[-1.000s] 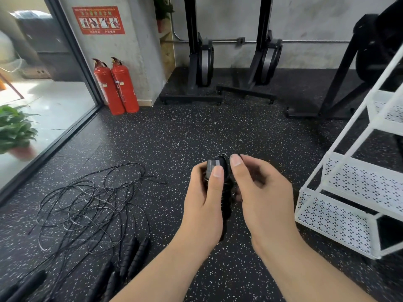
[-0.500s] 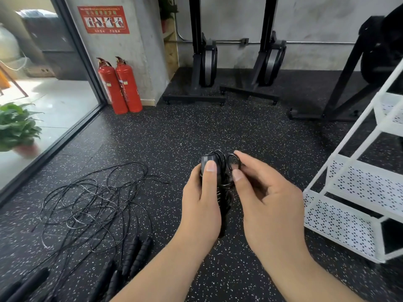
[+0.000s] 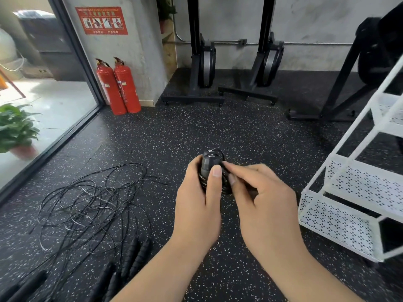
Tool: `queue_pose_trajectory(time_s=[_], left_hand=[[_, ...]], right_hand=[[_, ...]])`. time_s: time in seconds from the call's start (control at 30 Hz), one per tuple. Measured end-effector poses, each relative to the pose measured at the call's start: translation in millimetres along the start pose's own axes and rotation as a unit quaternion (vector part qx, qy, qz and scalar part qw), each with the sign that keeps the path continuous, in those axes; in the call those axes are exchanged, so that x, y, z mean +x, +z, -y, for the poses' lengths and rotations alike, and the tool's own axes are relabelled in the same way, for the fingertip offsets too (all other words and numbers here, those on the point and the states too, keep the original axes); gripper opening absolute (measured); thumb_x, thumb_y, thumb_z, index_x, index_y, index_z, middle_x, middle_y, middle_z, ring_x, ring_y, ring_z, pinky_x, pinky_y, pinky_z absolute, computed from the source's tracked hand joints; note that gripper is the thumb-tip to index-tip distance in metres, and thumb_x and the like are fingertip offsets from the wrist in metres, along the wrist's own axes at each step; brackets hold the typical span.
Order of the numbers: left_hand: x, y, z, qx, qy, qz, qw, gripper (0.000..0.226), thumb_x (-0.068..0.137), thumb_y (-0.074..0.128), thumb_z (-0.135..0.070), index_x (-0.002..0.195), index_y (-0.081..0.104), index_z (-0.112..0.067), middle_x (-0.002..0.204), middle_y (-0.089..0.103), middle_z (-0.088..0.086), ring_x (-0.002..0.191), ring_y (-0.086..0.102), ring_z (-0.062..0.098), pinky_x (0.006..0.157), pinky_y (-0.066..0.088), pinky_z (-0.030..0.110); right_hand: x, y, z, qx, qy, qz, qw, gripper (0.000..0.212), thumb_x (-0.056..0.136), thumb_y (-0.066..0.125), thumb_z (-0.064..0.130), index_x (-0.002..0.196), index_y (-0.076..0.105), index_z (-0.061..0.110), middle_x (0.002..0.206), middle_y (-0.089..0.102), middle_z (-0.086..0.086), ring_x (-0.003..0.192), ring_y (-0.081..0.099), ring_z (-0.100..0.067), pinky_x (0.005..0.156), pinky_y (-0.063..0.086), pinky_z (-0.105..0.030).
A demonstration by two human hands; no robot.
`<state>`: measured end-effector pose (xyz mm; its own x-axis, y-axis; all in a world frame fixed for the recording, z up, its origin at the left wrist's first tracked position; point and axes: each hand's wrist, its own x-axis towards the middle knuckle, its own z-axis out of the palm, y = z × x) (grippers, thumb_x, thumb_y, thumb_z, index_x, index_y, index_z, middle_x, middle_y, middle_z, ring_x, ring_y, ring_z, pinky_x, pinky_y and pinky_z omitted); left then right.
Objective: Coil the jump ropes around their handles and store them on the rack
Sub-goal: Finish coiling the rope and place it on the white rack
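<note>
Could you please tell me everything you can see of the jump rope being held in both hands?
The jump rope is black, with its thin cord wound in tight turns round the handle end, which stands roughly upright. The left hand grips the bundle, thumb pressed on its front. The right hand pinches the cord with its fingers at the right side near the top. The rope is held above the speckled floor, left of the white rack and not touching it.

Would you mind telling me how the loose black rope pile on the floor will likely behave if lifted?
The rope pile probably hangs floppy, since its thin cords lie in slack loops. The loops overlap, so it will likely snag and drag as one clump. The thicker handles would probably dangle and swing.
</note>
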<state>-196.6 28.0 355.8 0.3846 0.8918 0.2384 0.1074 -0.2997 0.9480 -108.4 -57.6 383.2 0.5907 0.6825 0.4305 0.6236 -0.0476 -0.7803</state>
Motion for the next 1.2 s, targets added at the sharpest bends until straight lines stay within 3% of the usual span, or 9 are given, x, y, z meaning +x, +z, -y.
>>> queue_pose_trajectory(time_s=[0.17,0.2,0.3,0.4,0.5,0.67,0.8,0.97,1.2], left_hand=[[10.6,-3.8,1.6,-0.054,-0.017,0.045,0.997,0.045,0.103,0.043,-0.060,0.121,0.067,-0.026,0.100,0.074,-0.023,0.088,0.067,-0.004,0.077,0.047,0.014],[12.4,-4.7,2.3,-0.066,-0.022,0.052,0.996,0.041,0.107,0.044,-0.059,0.117,0.068,-0.028,0.099,0.075,-0.019,0.088,0.067,-0.002,0.079,0.050,0.020],[15.5,-7.1,3.9,-0.095,-0.037,0.080,0.992,0.037,0.103,0.046,-0.061,0.107,0.071,-0.034,0.094,0.075,-0.010,0.087,0.070,0.013,0.084,0.060,0.054],[16.8,-10.3,2.4,-0.100,-0.024,0.102,0.989,0.039,0.102,0.045,-0.064,0.109,0.071,-0.036,0.099,0.076,-0.005,0.092,0.072,0.020,0.088,0.058,0.064],[16.8,-12.7,2.3,-0.098,-0.025,0.122,0.987,0.042,0.101,0.044,-0.065,0.111,0.071,-0.035,0.103,0.077,-0.001,0.095,0.074,0.024,0.089,0.058,0.063],[15.8,-16.2,2.5,-0.080,-0.027,0.160,0.984,0.045,0.101,0.042,-0.067,0.119,0.070,-0.036,0.111,0.079,-0.001,0.098,0.075,0.022,0.085,0.060,0.053],[14.8,-17.4,4.1,-0.059,-0.015,0.167,0.984,0.040,0.105,0.042,-0.060,0.124,0.067,-0.035,0.113,0.078,-0.006,0.102,0.075,0.015,0.087,0.059,0.044],[14.1,-18.0,9.7,-0.033,-0.010,0.178,0.983,0.035,0.106,0.044,-0.061,0.121,0.065,-0.036,0.111,0.076,-0.009,0.104,0.073,0.015,0.093,0.059,0.050],[11.3,-15.4,9.2,-0.031,-0.012,0.171,0.985,0.038,0.106,0.042,-0.056,0.119,0.068,-0.033,0.108,0.078,-0.009,0.095,0.072,0.009,0.083,0.054,0.035]], right_hand=[[6.0,-6.5,-0.5,0.085,0.061,0.020,0.994,0.029,0.099,0.075,0.018,0.119,0.080,0.037,0.100,0.076,0.025,0.099,0.070,0.006,0.082,0.048,-0.005],[7.2,-7.8,-0.1,0.102,0.068,0.025,0.992,0.028,0.099,0.075,0.017,0.118,0.081,0.036,0.102,0.077,0.026,0.100,0.070,0.008,0.083,0.049,-0.004],[10.2,-10.5,0.3,0.149,0.089,0.045,0.984,0.028,0.098,0.075,0.015,0.116,0.082,0.035,0.104,0.078,0.023,0.101,0.073,0.004,0.086,0.054,-0.011],[13.0,-13.2,-1.0,0.229,0.142,0.061,0.961,0.025,0.096,0.078,0.011,0.107,0.084,0.033,0.095,0.081,0.009,0.090,0.076,-0.008,0.082,0.060,-0.021],[16.7,-16.2,-4.6,0.269,0.187,0.053,0.943,0.023,0.089,0.084,0.008,0.102,0.083,0.027,0.090,0.078,-0.002,0.082,0.075,-0.017,0.077,0.061,-0.024],[20.4,-22.1,-5.8,0.314,0.229,0.077,0.918,0.042,0.085,0.085,0.003,0.119,0.075,0.025,0.108,0.079,0.004,0.089,0.076,-0.013,0.076,0.061,-0.023],[22.5,-22.8,-9.5,0.341,0.256,0.102,0.899,0.040,0.084,0.085,0.000,0.118,0.078,0.021,0.108,0.080,-0.001,0.086,0.074,-0.015,0.077,0.060,-0.026],[23.6,-21.2,-15.4,0.371,0.304,0.144,0.866,0.034,0.083,0.084,0.002,0.114,0.081,0.015,0.098,0.078,-0.004,0.079,0.069,-0.021,0.082,0.056,-0.039],[31.4,-27.4,-16.1,0.396,0.343,0.210,0.826,0.031,0.084,0.081,-0.001,0.114,0.077,0.006,0.092,0.066,-0.005,0.086,0.066,-0.023,0.068,0.057,-0.031]])
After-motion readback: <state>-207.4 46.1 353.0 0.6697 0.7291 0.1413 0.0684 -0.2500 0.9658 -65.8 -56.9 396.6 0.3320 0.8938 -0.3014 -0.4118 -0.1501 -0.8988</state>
